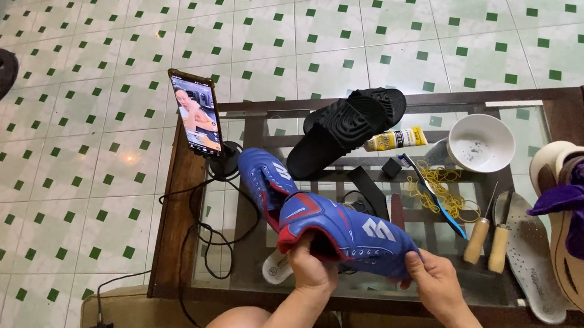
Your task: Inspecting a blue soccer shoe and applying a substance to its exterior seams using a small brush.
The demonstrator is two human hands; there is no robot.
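I see both hands closed on the blue football shoe (pixel 346 236) above the near edge of the glass table (pixel 565 113), my left hand (pixel 312 264) at its heel opening, my right hand (pixel 435 279) at its toe, with a second blue shoe (pixel 264 175) touching it at 10 o'clock.

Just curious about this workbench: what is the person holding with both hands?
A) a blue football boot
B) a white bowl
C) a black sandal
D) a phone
A: both the left hand and right hand grip the blue football boot; the other things lie untouched on the table.
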